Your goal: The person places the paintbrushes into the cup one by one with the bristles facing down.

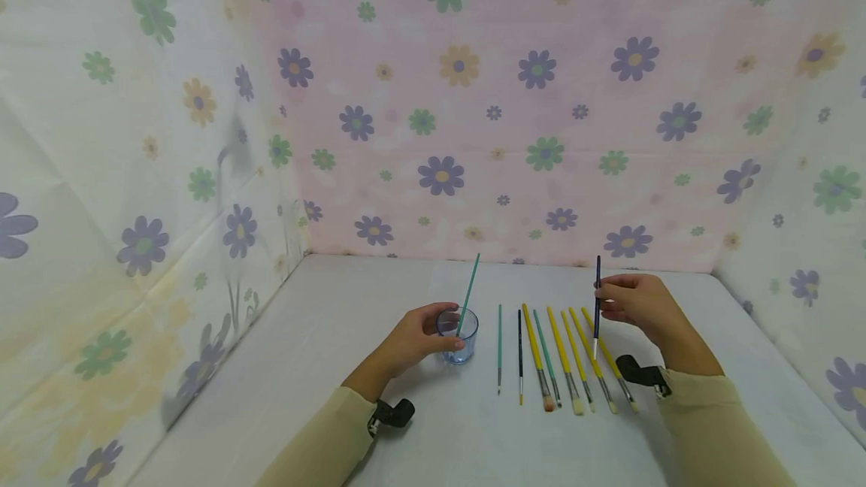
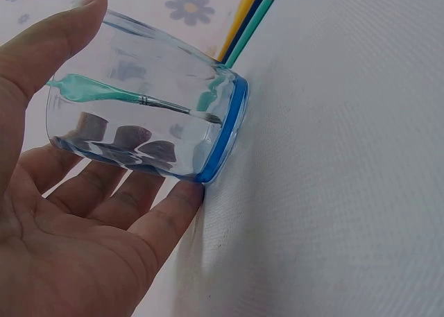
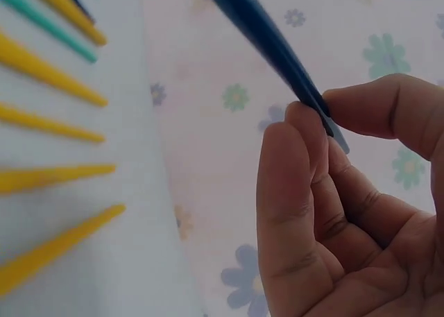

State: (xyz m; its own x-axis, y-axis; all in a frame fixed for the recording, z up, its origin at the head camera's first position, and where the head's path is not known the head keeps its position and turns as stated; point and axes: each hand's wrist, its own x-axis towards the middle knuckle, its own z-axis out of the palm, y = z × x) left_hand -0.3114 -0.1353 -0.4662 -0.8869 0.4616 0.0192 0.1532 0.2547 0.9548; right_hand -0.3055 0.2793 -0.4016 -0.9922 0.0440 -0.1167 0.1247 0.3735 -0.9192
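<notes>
My left hand (image 1: 416, 340) is around a clear drinking glass (image 2: 156, 60) with a blue base, thumb on one side and fingers on the other. The glass stands on the table. A teal paintbrush (image 1: 469, 291) leans inside it, bristles down at the bottom. My right hand (image 1: 639, 307) pinches a dark blue paintbrush (image 1: 598, 299) between thumb and fingertips near its upper part. That brush is upright, bristles down, above the yellow brushes at the right of the row. In the right wrist view its dark handle (image 3: 267, 43) shows, while its bristles are out of frame.
Between the hands lies a row of paintbrushes, bristles toward me: a teal one (image 1: 500, 344), a dark one (image 1: 520, 352), another teal one (image 1: 545, 352) and several yellow ones (image 1: 558, 340). The white table (image 1: 460, 434) is bounded by flower-patterned cloth (image 1: 501, 134) behind and at both sides.
</notes>
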